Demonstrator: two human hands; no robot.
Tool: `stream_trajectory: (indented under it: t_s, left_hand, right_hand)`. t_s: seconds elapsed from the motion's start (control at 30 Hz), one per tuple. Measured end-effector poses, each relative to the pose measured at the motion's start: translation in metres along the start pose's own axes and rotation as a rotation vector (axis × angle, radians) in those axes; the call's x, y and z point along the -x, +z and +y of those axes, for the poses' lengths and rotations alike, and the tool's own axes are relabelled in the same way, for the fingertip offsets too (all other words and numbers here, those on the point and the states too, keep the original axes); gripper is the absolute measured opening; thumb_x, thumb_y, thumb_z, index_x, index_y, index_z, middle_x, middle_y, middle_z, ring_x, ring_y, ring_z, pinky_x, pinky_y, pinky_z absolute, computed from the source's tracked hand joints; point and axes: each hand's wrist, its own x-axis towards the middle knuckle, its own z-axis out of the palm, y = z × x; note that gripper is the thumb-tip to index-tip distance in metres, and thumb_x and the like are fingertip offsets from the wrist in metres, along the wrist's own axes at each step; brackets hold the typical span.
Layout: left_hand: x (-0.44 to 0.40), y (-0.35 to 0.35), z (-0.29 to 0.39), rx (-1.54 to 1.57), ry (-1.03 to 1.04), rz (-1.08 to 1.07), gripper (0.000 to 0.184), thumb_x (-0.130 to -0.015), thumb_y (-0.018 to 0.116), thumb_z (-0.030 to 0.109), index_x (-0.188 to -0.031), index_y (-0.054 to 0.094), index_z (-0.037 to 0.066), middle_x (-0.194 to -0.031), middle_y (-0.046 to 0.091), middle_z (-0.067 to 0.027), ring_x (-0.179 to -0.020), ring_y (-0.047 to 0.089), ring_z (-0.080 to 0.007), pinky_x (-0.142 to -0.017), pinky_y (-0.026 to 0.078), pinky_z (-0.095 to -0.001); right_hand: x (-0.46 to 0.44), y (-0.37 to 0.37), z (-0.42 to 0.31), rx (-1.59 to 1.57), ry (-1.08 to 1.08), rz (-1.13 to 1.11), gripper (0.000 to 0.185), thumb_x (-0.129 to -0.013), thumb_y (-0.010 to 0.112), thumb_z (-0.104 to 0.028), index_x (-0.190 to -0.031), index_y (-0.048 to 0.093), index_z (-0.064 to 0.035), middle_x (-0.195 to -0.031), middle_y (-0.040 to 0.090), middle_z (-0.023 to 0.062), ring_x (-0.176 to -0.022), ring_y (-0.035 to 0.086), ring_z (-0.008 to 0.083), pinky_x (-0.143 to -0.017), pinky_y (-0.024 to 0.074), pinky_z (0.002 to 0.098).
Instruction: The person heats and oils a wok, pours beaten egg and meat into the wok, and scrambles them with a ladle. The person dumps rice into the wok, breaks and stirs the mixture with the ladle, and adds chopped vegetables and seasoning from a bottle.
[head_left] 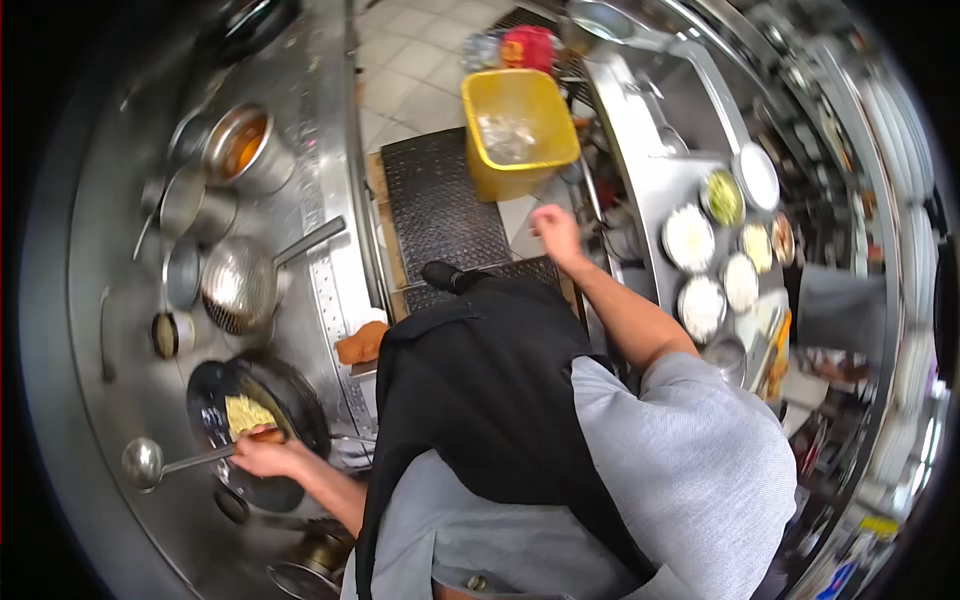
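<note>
Head view: from here I see someone in a black apron (480, 400) between a steel range (310, 160) on their left and a counter (622, 110) on their right.
Ladle (200, 461): in the left hand (263, 455), which is closed round its handle near the brown end.
Long axis: crosswise, from the grip out to the person's left; the handle passes across the wok (300, 400), and the ladle's bowl shows beyond the rim, not over the food.
Food (246, 413): yellow, inside the wok, just ahead of the left hand.
Nearer hand: the left, right at the wok; whether it touches the rim, I can't tell.
Right hand (552, 228): well apart from the wok, held forward near the yellow bin (485, 180); nothing shows in it, but blur hides whether its fingers are curled or loose.
Strainer (238, 285): ahead of the wok, its handle slanting toward the aisle.
</note>
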Motion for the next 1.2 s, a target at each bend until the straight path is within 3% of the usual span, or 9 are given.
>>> stream_trajectory:
  t_s: [0.1, 0.23, 0.43, 0.67, 0.77, 0.87, 1.03, 1.17, 1.2]
  left_hand:
    - [-0.051, 0.025, 0.016, 0.11, 0.085, -0.086, 0.006, -0.085, 0.055, 0.005, -0.085, 0.051, 0.0, -0.064, 0.052, -0.01, -0.054, 0.051, -0.0205, -0.05, 0.043, -0.0314]
    - [-0.056, 0.052, 0.031, 0.21, 0.117, -0.119, 0.007, -0.088, 0.056, 0.003, -0.087, 0.05, 0.001, -0.069, 0.052, -0.0085, -0.055, 0.05, -0.0189, -0.048, 0.044, -0.0306]
    - [-0.062, 0.068, 0.026, 0.242, 0.177, -0.11, 0.01, -0.087, 0.058, 0.002, -0.088, 0.049, -0.004, -0.07, 0.05, -0.0109, -0.055, 0.052, -0.0205, -0.046, 0.045, -0.033]
    - [-0.07, 0.077, 0.024, 0.203, 0.144, -0.082, 0.014, -0.086, 0.059, 0.004, -0.088, 0.048, -0.003, -0.071, 0.051, -0.011, -0.056, 0.053, -0.0212, -0.046, 0.047, -0.0332]
    - [-0.08, 0.072, 0.014, 0.23, 0.146, -0.077, 0.013, -0.086, 0.059, 0.003, -0.088, 0.048, -0.003, -0.071, 0.05, -0.011, -0.055, 0.053, -0.0212, -0.046, 0.047, -0.0334]
    - [-0.094, 0.06, 0.007, 0.206, 0.174, -0.048, 0.013, -0.085, 0.059, 0.002, -0.089, 0.048, -0.003, -0.072, 0.051, -0.0113, -0.053, 0.052, -0.0215, -0.045, 0.047, -0.0336]
    - [-0.083, 0.039, 0.011, 0.162, 0.202, 0.092, 0.013, -0.083, 0.06, 0.002, -0.089, 0.049, -0.003, -0.069, 0.053, -0.0124, -0.053, 0.055, -0.022, -0.046, 0.048, -0.0332]
    - [-0.074, 0.02, 0.014, 0.183, 0.235, 0.218, 0.018, -0.08, 0.061, 0.001, -0.091, 0.048, -0.006, -0.068, 0.055, -0.014, -0.054, 0.057, -0.0229, -0.047, 0.05, -0.0352]
    - [-0.074, 0.016, 0.01, 0.189, 0.244, 0.247, 0.019, -0.079, 0.061, 0.0, -0.091, 0.048, -0.006, -0.068, 0.055, -0.0144, -0.054, 0.058, -0.0232, -0.047, 0.05, -0.0355]
  right_hand:
    - [0.051, -0.095, 0.014, -0.21, 0.319, 0.465, 0.007, -0.096, 0.057, -0.013, -0.097, 0.063, -0.0084, -0.08, 0.066, 0.0044, -0.063, 0.06, 0.011, -0.053, 0.0467, 0.0265]
    - [0.128, -0.174, 0.05, -0.343, 0.606, 0.882, 0.022, -0.095, 0.055, -0.026, -0.108, 0.06, -0.0083, -0.086, 0.064, 0.0041, -0.069, 0.062, 0.0149, -0.056, 0.0494, 0.0312]
    - [0.191, -0.241, 0.046, -0.818, 0.544, 1.478, 0.039, -0.094, 0.046, -0.029, -0.122, 0.052, -0.0021, -0.111, 0.061, 0.015, -0.088, 0.066, 0.0283, -0.069, 0.0543, 0.0403]
    - [0.185, -0.25, 0.031, -0.714, 0.691, 1.577, 0.039, -0.093, 0.046, -0.026, -0.116, 0.054, 0.0039, -0.112, 0.06, 0.018, -0.089, 0.066, 0.0347, -0.069, 0.055, 0.0453]
    - [0.193, -0.231, -0.018, -0.322, 0.862, 1.505, 0.038, -0.091, 0.049, -0.028, -0.107, 0.059, 0.0054, -0.103, 0.065, 0.0218, -0.089, 0.067, 0.0386, -0.069, 0.0549, 0.0483]
    - [0.194, -0.295, 0.055, 0.583, 0.691, 1.17, 0.036, -0.089, 0.051, -0.029, -0.101, 0.063, 0.0031, -0.098, 0.069, 0.0247, -0.091, 0.067, 0.0433, -0.076, 0.0536, 0.0516]
    - [0.144, -0.399, 0.01, 0.75, 0.747, 1.368, 0.033, -0.087, 0.055, -0.031, -0.107, 0.064, -0.0055, -0.105, 0.07, 0.0245, -0.101, 0.067, 0.0438, -0.093, 0.0514, 0.0507]
    - [0.156, -0.515, 0.066, 0.894, 1.014, 0.94, 0.048, -0.087, 0.06, -0.037, -0.106, 0.071, 0.0053, -0.116, 0.069, 0.0238, -0.113, 0.066, 0.0342, -0.094, 0.0522, 0.0399]
    - [0.159, -0.542, 0.093, 1.003, 0.961, 0.825, 0.038, -0.087, 0.059, -0.031, -0.099, 0.072, 0.0027, -0.097, 0.072, 0.023, -0.089, 0.073, 0.0345, -0.075, 0.0572, 0.0441]
